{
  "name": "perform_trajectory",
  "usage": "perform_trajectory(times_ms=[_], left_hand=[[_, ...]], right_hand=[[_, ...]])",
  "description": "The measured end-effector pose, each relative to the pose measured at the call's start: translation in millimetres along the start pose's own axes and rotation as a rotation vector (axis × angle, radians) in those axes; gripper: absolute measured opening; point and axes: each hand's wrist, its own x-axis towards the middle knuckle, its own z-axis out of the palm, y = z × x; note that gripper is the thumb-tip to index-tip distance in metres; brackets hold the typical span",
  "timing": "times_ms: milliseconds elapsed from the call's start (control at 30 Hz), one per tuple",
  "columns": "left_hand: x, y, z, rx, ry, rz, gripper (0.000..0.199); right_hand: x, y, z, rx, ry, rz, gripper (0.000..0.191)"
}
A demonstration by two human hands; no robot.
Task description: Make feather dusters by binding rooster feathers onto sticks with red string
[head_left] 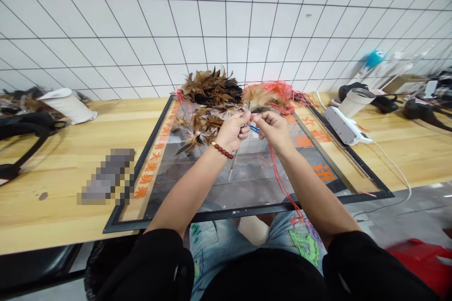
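Note:
My left hand (233,132), a red bead bracelet at its wrist, is closed around a thin stick (231,169) whose lower end points down toward me. Tan feathers (263,97) stand just above my fingertips and seem to belong to the stick. Close beside it, my right hand (273,129) pinches red string (278,174), which trails down past the front edge. A small blue tool (254,128) shows between the hands, its kind unclear. Brown feather bundles (199,127) lie left of my hands, with a larger dark feather pile (212,87) behind them.
A black-framed glass panel (247,209) with orange lettering lies on the wooden table (70,150). Red string (278,88) is heaped near the tiled wall. To the right are a white power strip (344,124) and a cup (356,99); a white roll (70,106) lies left.

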Motion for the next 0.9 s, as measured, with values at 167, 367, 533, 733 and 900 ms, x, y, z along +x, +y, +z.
perform_trajectory(times_ms=[167,367,533,733,900], left_hand=[[2.4,5.4,-6.7,0.127,0.006,0.116,0.026],[-0.7,-6.1,-1.9,0.186,0.077,0.238,0.026],[-22.1,-16.6,-2.2,0.107,0.146,0.286,0.026],[-48.8,-14.8,-12.9,-0.063,0.172,0.210,0.030],[-52.6,-16.0,-24.2,-0.006,0.213,0.203,0.031]], right_hand=[[-5.1,-11.6,-19.0,-0.006,-0.102,0.115,0.045],[-18.1,-8.0,-16.5,-0.057,-0.021,-0.035,0.037],[-37.3,1.7,0.5,-0.043,-0.090,-0.028,0.038],[-42.0,3.8,8.4,-0.028,-0.137,0.062,0.039],[-36.2,8.6,12.0,-0.087,-0.228,0.021,0.039]])
